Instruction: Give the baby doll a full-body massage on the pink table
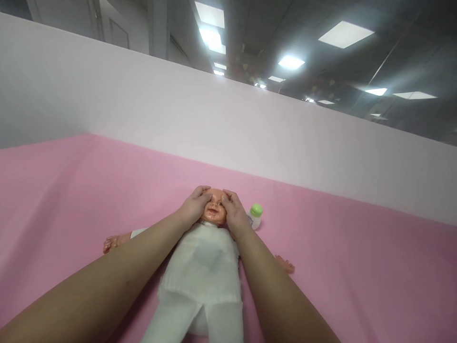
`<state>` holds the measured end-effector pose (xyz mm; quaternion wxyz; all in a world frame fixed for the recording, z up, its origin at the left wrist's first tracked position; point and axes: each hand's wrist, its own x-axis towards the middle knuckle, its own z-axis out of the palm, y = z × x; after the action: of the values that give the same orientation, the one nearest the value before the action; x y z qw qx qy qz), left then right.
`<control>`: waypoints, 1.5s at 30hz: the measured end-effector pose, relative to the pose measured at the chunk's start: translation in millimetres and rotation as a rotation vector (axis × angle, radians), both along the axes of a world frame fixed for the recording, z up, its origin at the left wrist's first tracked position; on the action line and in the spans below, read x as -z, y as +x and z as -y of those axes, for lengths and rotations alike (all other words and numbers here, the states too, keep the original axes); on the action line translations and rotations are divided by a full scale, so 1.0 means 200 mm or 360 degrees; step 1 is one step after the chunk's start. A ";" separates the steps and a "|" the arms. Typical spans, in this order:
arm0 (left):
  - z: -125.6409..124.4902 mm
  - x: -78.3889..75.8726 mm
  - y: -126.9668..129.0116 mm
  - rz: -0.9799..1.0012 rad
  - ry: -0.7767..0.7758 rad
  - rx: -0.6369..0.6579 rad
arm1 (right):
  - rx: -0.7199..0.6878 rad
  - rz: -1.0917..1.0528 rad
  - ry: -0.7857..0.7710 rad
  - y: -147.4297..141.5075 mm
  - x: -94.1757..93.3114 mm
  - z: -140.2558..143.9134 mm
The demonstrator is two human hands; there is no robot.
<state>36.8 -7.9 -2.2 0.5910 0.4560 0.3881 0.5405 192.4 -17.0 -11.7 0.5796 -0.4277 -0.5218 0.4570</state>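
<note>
- Fingers: both sets lie spread and flat on the doll's face, thumbs meeting near the brow and eyes; pressing, not gripping.
- Left hand: one, cupped over the doll's cheek on the viewer's left side.
- Right hand: one, covering the opposite cheek and temple.
- Doll: one, lying on its back along the middle of the pink sheet, head pointing away from the person; white top and white leggings; two bare arms stretched out to either side.
- Bottle: one, small, green cap, lying just beside the right hand near the doll's head.
- Partition: one pale wall behind the sheet.
- Ceiling lights: several panels, exact count unclear.
- Risk, judged: thumbs sit close to the eyes, so heavy pressure could push into the sockets or mark the face.
- Risk, judged: the right wrist is near the bottle; a sideways shift could knock it rolling.
- Risk, judged: forearms across the torso could drag the clothing askew.
</note>
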 end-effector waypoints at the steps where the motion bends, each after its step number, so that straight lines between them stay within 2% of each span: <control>1: 0.01 -0.01 0.00 0.0017 -0.0010 0.0027 | -0.0024 -0.0040 0.0002 0.00 0.01 0.00; 9: 0.03 -0.05 -0.06 0.0165 -0.0128 0.0262 | -0.0200 -0.0370 -0.0087 0.02 0.00 0.01; 16: 0.04 -0.07 -0.11 0.0429 -0.0242 0.0424 | -0.0339 -0.0561 -0.0192 0.05 -0.03 0.03; 19: 0.03 -0.06 -0.10 0.0366 -0.0223 0.0408 | -0.0383 -0.0618 -0.0231 0.06 -0.04 0.03; 23: 0.02 -0.06 -0.08 0.0097 -0.0148 0.0298 | -0.0396 -0.0646 -0.0240 0.05 -0.05 0.04; 28: 0.03 -0.06 -0.07 -0.0021 -0.0092 0.0318 | -0.0323 -0.0460 -0.0189 0.02 -0.05 0.05; 32: 0.03 -0.05 -0.08 -0.0017 -0.0026 0.0391 | -0.0147 -0.0165 -0.0088 0.00 -0.04 0.04; 35: 0.02 -0.04 -0.07 -0.0095 0.0026 0.0359 | -0.0053 -0.0053 -0.0062 -0.01 -0.03 0.03; 39: 0.00 -0.02 -0.06 -0.0219 0.0065 0.0268 | 0.0039 0.0051 -0.0046 0.00 -0.03 0.01; 45: -0.01 -0.01 -0.05 -0.0155 0.0056 0.0223 | 0.0130 0.0056 -0.0008 -0.01 -0.01 -0.01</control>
<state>27.2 -5.3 0.2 0.5998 0.5179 0.3741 0.4818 191.1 -14.2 -10.6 0.5875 -0.4580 -0.5128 0.4268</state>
